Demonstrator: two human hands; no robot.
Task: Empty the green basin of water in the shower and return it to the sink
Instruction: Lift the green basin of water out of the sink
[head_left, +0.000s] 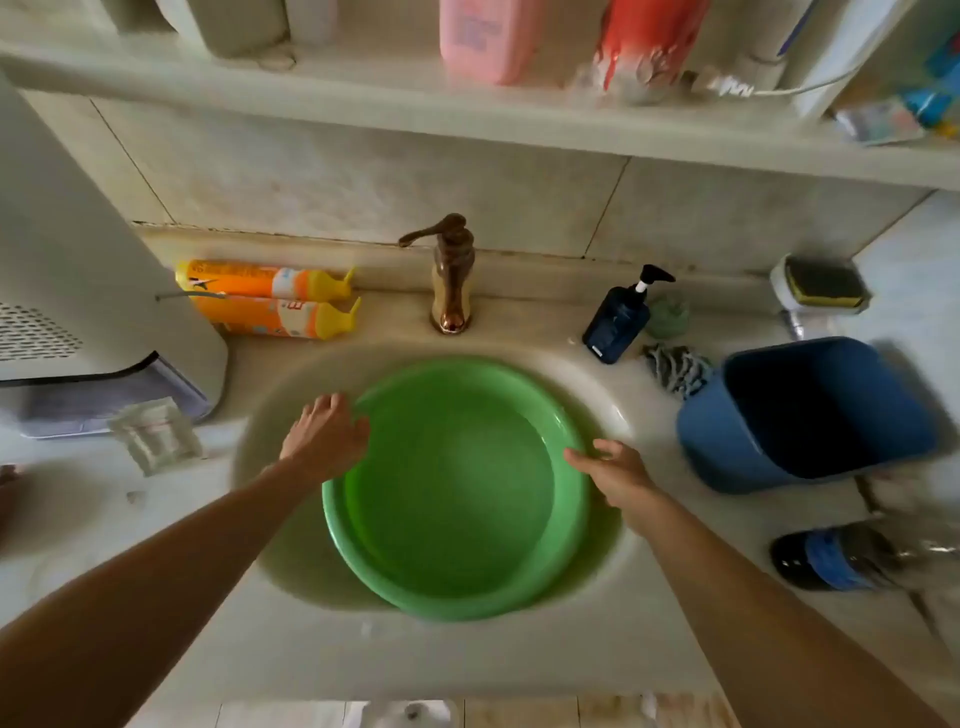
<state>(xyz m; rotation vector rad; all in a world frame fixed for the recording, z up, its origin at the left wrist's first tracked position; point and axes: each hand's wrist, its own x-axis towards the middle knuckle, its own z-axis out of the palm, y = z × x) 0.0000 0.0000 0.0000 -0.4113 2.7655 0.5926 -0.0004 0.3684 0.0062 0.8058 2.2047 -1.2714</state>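
A round green basin (457, 519) rests inside the cream sink bowl (270, 410), below the bronze tap (452, 275). Whether it holds water I cannot tell. My left hand (324, 434) lies over the basin's left rim with its fingers spread. My right hand (615, 470) touches the right rim, fingers extended along the edge. Neither hand shows a closed grip on the rim.
Two orange bottles (265, 299) lie left of the tap, beside a white appliance (78, 291). A dark blue pump bottle (618, 322), a cloth and a blue bin (805, 415) stand to the right. A shelf with bottles (488, 36) overhangs the sink.
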